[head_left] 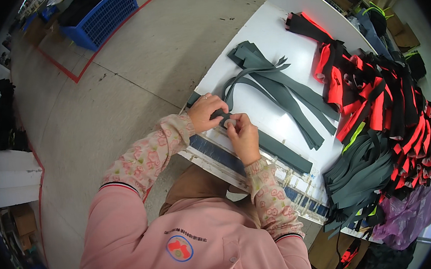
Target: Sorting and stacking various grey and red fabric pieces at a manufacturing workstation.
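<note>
At the near-left edge of the white work surface (263, 33), the left hand (206, 112) and the right hand (242, 134) meet on the end of a long dark grey fabric strip (278, 152), fingers of both clenched around a small folded bit of it at (222, 116). The step looks like folding or turning the strip's end, and the next move probably calls for a firm pinch while the rest is drawn flat. A blue plastic crate (100, 16) stands on the floor far left, brown cardboard boxes (401, 33) beyond the red-and-black fabric pile (377, 105), and pale rectangular labels (294, 181) line the surface's near edge.
</note>
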{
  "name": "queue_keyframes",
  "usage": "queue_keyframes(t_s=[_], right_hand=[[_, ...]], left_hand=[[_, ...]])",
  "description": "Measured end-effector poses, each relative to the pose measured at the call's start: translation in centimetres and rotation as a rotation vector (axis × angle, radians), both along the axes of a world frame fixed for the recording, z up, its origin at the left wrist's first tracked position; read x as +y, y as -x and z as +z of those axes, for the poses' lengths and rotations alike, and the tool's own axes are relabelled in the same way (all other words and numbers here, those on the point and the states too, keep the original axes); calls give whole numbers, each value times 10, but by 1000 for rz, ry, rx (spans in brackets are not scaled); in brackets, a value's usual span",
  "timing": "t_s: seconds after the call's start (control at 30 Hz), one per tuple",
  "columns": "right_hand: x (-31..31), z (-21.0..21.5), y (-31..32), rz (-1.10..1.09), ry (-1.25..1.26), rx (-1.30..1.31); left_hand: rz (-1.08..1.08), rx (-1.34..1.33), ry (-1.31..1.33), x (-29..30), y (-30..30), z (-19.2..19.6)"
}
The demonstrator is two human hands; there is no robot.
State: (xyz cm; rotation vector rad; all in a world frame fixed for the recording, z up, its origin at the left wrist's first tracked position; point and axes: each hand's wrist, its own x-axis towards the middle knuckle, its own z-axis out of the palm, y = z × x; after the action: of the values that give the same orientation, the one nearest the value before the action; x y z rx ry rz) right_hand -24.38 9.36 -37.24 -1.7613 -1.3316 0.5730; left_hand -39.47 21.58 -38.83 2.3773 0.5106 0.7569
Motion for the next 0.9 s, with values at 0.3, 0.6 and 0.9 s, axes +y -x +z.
queue_keyframes(t_s=[0.3, 0.6, 0.9], right_hand=[[-2, -21, -4, 0, -44, -1], [-108, 15, -110, -315, 157, 287], [-134, 8, -111, -285, 58, 53]], left_hand=[[12, 16, 5, -2, -5, -2], [-9, 18, 46, 1, 0, 3], [-22, 134, 94, 3, 0, 8]])
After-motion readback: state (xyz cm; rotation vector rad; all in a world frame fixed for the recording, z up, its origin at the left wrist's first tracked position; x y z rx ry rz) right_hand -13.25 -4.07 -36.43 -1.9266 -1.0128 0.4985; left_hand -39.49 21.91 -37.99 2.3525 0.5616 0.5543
